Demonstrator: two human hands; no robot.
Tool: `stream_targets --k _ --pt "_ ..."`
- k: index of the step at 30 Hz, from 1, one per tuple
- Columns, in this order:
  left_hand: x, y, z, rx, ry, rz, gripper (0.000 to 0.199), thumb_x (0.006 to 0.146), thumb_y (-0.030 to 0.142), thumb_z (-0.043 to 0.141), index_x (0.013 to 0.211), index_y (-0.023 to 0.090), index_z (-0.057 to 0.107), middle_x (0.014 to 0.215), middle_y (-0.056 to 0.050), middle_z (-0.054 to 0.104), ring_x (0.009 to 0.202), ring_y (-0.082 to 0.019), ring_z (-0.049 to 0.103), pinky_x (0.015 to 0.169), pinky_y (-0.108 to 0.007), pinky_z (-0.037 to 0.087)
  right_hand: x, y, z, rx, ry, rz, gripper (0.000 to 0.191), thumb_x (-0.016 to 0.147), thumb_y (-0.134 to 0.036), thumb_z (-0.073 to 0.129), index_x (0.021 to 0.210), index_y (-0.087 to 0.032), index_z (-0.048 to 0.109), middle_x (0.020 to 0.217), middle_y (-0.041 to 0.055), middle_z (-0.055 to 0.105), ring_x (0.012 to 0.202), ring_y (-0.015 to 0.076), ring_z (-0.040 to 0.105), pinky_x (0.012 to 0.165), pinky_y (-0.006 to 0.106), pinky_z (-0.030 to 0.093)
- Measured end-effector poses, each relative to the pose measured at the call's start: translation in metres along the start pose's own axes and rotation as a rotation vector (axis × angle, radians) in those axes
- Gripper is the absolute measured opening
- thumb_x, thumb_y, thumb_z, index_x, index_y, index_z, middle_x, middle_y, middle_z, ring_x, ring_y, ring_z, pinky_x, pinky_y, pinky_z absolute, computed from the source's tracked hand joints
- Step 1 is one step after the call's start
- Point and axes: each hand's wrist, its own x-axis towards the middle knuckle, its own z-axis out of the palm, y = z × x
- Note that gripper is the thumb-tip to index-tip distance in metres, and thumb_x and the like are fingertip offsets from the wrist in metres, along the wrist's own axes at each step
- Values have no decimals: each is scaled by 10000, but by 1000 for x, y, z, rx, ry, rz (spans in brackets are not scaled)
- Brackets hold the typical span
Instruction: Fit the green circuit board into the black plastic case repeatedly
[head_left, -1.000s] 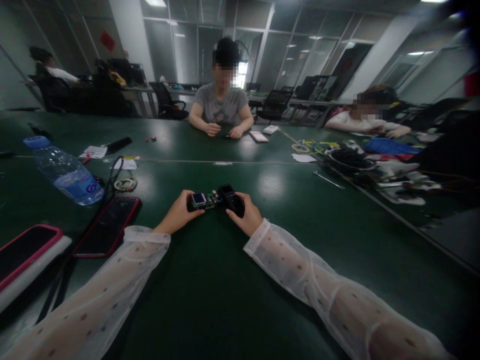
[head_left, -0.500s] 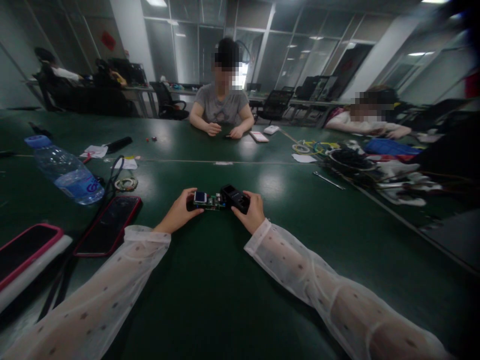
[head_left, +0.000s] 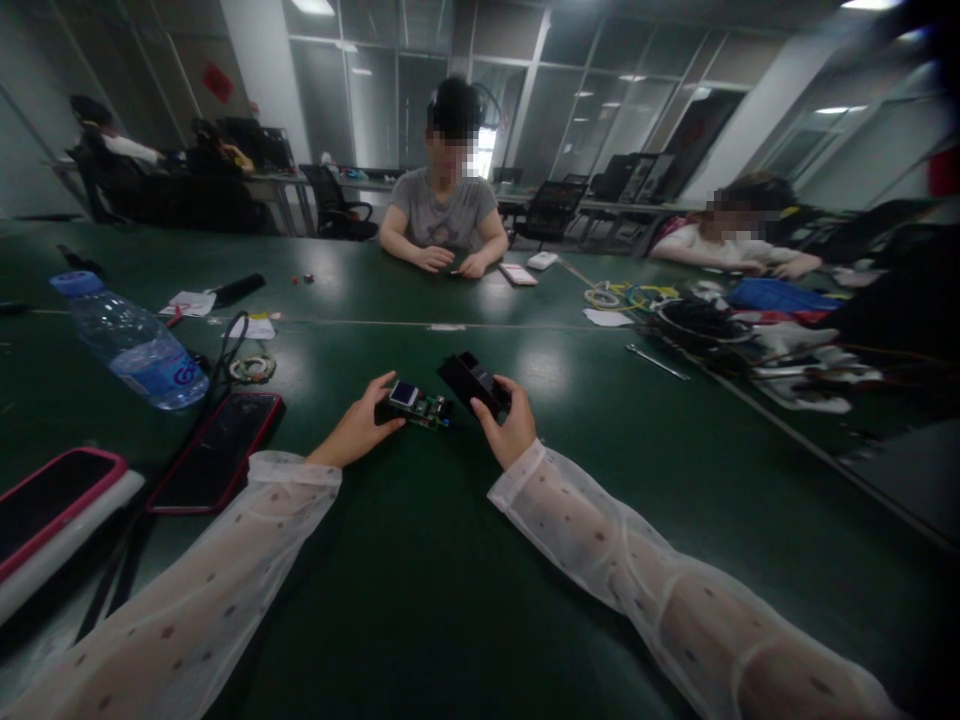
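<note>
Black casing (head_left: 472, 383) has shifted clear of the circuit board (head_left: 424, 406), hands (head_left: 363, 426) (head_left: 511, 428) gripping one each.

Across the wide green table (head_left: 420, 580), whose top throws back soft patches of light, you face a dim office. Tall glass partitions (head_left: 319, 90) line the back, beside a white pillar (head_left: 259, 80). Black chairs (head_left: 555, 205) stand near long desks (head_left: 280, 179), a red diamond-shaped decoration (head_left: 217, 82) (slightly askew from your seat) hangs at left, and ceiling lights (head_left: 312, 6) glow overhead.
</note>
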Motion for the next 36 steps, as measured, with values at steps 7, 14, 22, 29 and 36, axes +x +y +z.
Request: stream_targets --k 7,14,22,29,36 --pt "2 -8 4 34 48 34 838 772 261 665 1449 227 172 1353 -148 483 1260 -285 471 1042 -522 353 -6 -27 1 42 -74 -210 480 826 -294 577 1256 -186 394 1133 131 509 1068 265 537 913 480 482" --pt "2 -12 4 239 82 78 757 760 242 635 1418 158 271 1307 -158 503 1276 -307 415 1051 -531 330 -5 -32 13 85 -118 -276 449 861 -275 540 1274 -212 374 1158 125 483 1092 263 515 914 482 487" --pt "3 -17 5 253 75 99 705 742 235 622 1377 149 329 1319 -161 485 1247 -321 430 1020 -537 353 -5 -34 20 76 -231 -362 439 873 -260 514 1282 -239 355 1191 124 459 1144 268 486 948 509 469" --pt "4 -14 5 232 64 93 726 744 240 628 1390 161 305 1327 -157 485 1261 -320 419 1028 -547 336 -2 -33 18 139 -255 -323 427 868 -240 514 1266 -247 360 1205 118 459 1174 270 473 986 518 435" --pt "3 -15 5 253 70 95 778 752 261 625 1421 156 244 1415 -172 379 1319 -324 349 1062 -531 311 1 -30 22 206 -310 -302 422 853 -211 532 1241 -241 370 1190 105 478 1153 243 485 998 476 429"
